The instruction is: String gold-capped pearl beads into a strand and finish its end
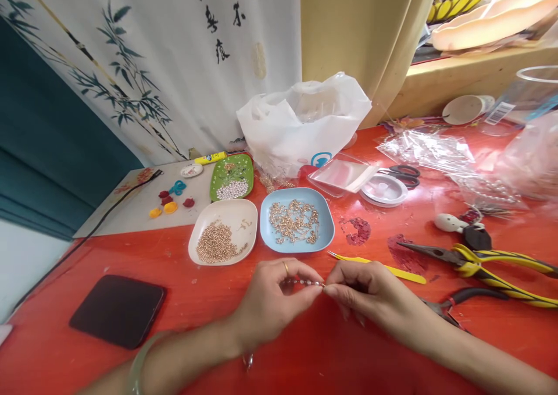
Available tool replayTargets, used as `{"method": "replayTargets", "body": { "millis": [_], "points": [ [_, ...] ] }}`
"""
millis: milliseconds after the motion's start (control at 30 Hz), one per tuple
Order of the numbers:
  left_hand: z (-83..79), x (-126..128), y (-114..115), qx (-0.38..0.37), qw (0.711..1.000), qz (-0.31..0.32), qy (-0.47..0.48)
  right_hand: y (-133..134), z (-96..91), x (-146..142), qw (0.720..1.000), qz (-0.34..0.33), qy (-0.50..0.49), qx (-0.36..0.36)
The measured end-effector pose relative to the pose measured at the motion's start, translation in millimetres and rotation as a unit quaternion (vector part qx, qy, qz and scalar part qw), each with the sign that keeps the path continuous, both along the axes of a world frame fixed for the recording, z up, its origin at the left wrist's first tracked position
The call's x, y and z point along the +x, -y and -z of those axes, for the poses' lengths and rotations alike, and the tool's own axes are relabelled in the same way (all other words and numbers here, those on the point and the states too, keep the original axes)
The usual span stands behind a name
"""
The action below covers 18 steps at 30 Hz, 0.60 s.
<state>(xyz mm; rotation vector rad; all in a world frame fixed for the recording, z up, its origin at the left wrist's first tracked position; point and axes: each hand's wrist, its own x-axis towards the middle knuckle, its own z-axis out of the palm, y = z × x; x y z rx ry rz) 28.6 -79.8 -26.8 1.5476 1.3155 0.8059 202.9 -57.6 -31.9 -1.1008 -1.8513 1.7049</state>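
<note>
My left hand [270,299] and my right hand [364,296] meet over the red table [218,325], both pinched on a short string of small beads [305,282] held between their fingertips. A gold ring sits on a left finger and a pale bangle on the left wrist. Just beyond the hands stand a white dish [223,231] of small golden beads and a blue dish [297,219] of gold findings. A green tray [232,177] with white beads lies farther back.
Yellow tweezers [379,265] lie just past my right hand. Yellow-handled pliers [479,261] and red-handled pliers [453,305] lie at the right. A black phone [117,309] is at the left. A white plastic bag [300,121], scissors [403,174], a thread spool [384,189] and clear packets sit at the back.
</note>
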Motion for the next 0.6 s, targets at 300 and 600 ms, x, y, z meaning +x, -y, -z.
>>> {"method": "replayTargets", "body": {
  "millis": [300, 600],
  "points": [
    [3.4, 0, 0, 0.054, 0.997, 0.041, -0.029, 2, -6.1, 0, 0.999, 0.032, -0.001, 0.012],
    [25.8, 0, 1, 0.182, 0.979, 0.054, -0.068, 3, -3.6, 0, 0.998, 0.056, -0.012, 0.013]
  ]
}}
